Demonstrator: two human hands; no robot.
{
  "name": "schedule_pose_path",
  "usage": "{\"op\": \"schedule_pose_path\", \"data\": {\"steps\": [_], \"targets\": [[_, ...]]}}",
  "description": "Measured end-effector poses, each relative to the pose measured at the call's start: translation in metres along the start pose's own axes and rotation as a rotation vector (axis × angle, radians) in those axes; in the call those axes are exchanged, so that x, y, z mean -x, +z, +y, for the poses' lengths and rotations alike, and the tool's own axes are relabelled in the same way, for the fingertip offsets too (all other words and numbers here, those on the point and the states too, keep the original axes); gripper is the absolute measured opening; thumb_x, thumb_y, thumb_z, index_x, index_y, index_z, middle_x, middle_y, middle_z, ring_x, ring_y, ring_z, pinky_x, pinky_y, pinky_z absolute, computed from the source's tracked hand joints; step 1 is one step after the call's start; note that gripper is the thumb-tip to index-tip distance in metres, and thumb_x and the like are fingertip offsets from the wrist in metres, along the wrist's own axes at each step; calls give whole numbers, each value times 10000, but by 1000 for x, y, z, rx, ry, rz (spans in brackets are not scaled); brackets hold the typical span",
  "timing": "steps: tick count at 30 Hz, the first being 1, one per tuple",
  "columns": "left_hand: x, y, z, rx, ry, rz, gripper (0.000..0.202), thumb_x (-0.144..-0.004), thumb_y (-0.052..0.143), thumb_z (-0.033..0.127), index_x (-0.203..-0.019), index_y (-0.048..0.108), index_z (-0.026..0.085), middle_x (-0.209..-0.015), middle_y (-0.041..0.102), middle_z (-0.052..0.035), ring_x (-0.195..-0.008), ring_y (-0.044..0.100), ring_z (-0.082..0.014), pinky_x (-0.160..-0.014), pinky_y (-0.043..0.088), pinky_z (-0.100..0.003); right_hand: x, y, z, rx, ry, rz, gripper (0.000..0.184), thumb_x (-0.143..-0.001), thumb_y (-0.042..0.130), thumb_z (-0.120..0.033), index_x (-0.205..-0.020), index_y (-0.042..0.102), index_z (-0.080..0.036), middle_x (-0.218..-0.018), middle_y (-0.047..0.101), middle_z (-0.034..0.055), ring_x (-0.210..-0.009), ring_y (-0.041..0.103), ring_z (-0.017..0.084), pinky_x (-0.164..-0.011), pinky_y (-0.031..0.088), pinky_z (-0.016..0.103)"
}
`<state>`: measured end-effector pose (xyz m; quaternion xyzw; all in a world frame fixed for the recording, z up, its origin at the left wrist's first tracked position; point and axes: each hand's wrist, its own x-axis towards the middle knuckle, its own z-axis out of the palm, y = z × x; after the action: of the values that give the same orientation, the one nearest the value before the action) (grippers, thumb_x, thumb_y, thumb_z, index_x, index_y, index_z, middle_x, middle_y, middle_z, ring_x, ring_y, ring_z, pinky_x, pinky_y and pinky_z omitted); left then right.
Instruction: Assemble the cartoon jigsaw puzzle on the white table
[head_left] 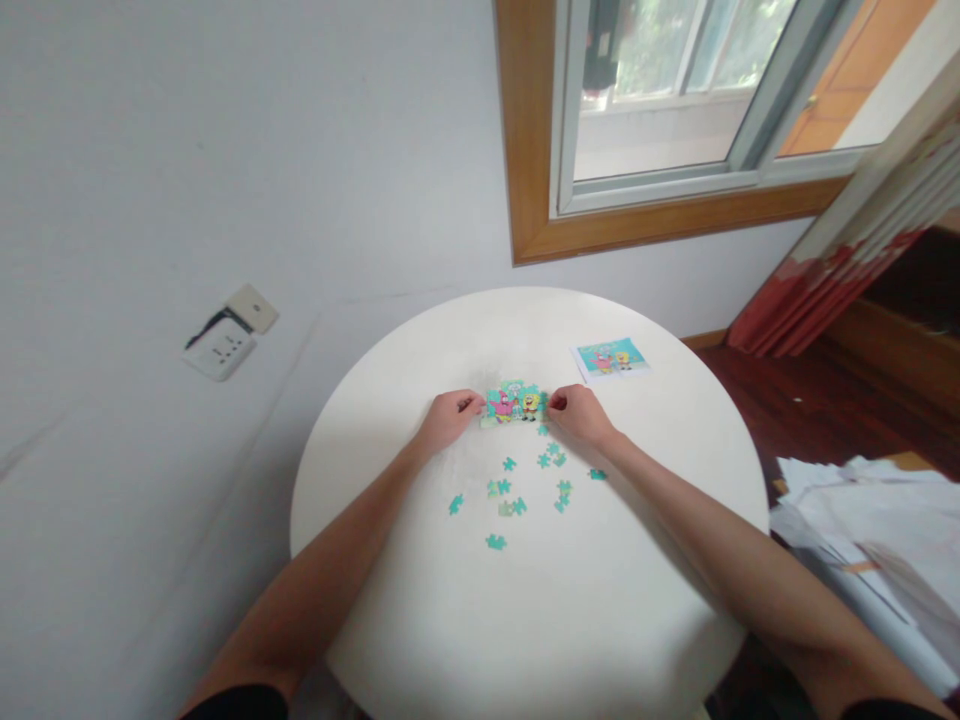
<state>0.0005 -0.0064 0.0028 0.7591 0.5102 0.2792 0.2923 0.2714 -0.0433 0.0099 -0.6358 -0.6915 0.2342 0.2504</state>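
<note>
A small, partly joined cartoon jigsaw [514,402] lies near the middle of a round white table [637,560]. My left hand [448,417] pinches its left edge, fingers curled. My right hand [579,412] pinches its right edge the same way. Several loose teal puzzle pieces [517,488] are scattered on the table just in front of my hands. A small reference picture card [610,357] with the same cartoon lies farther back to the right.
The table stands against a white wall with a power socket [222,348] at the left. A wood-framed window [675,120] is behind. At the right are a red-and-cream curtain [840,270] and a pile of white papers [870,540] on the dark wooden floor.
</note>
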Motion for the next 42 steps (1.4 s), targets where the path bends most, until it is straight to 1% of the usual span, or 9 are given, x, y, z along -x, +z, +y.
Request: {"op": "schedule_pose_path", "data": {"steps": [4, 9, 16, 23, 27, 30, 35, 39, 42], "targets": [[0, -1, 2, -5, -3, -2, 333, -886, 512, 425, -855, 731, 176, -816, 752, -43, -783, 673, -197, -731, 491, -274, -1, -4, 1, -13, -9, 12, 121, -773, 608, -177, -766, 725, -148, -771, 736, 69, -686, 632, 149, -628, 407, 228], [0, -1, 2, 3, 0, -1, 337, -884, 509, 426, -848, 728, 173, -819, 753, -45, -786, 673, -197, -732, 493, -275, -6, -22, 17, -61, -20, 85, 137, -787, 589, -193, -760, 714, -143, -767, 731, 74, -690, 633, 158, -652, 424, 246], [0, -1, 3, -12, 5, -5, 333, -880, 519, 426, -821, 723, 170, -799, 743, -40, -765, 657, -189, -700, 479, -265, -4, -37, 30, -28, -39, -9, 142, -777, 599, -189, -778, 727, -128, -766, 730, 81, -678, 630, 157, -632, 414, 244], [0, -2, 2, -23, -2, -9, 326, -882, 520, 426, -850, 724, 173, -813, 751, -40, -769, 658, -194, -703, 476, -271, 6, -35, 15, 71, -152, -183, 193, -780, 588, -155, -878, 754, -159, -828, 734, 63, -708, 623, 148, -649, 406, 236], [0, -1, 1, -29, 4, -9, 321, -882, 520, 423, -842, 724, 177, -811, 748, -39, -768, 656, -194, -709, 476, -272, 16, -39, 4, 155, -227, -304, 152, -738, 600, -127, -785, 737, -172, -772, 712, 43, -674, 595, 142, -625, 375, 235], [0, -1, 1, -37, 1, -11, 322, -880, 519, 424, -837, 725, 180, -807, 746, -38, -763, 654, -193, -708, 476, -271, 20, -42, -2, 143, -272, -384, 122, -735, 603, -130, -746, 718, -169, -734, 690, 30, -647, 571, 133, -610, 358, 231], [0, -1, 1, -50, 1, -10, 329, -880, 518, 424, -845, 729, 175, -798, 740, -36, -754, 650, -189, -717, 475, -272, 22, -39, -12, 173, -322, -299, 213, -774, 540, -108, -858, 726, -170, -865, 681, 46, -719, 556, 134, -665, 362, 231], [0, 0, -2, -41, 7, -11, 311, -883, 525, 408, -849, 730, 176, -804, 736, -31, -755, 645, -182, -728, 474, -271, 25, -35, -17, 204, -393, -356, 172, -799, 545, -108, -793, 706, -167, -849, 661, 44, -726, 552, 133, -664, 357, 228], [-1, 1, -7, -47, 19, -11, 309, -886, 524, 408, -851, 730, 180, -801, 730, -25, -755, 640, -177, -729, 474, -270, 32, -31, -25, 214, -429, -353, 165, -832, 558, -103, -820, 708, -169, -892, 670, 56, -829, 587, 157, -707, 377, 229]]}}
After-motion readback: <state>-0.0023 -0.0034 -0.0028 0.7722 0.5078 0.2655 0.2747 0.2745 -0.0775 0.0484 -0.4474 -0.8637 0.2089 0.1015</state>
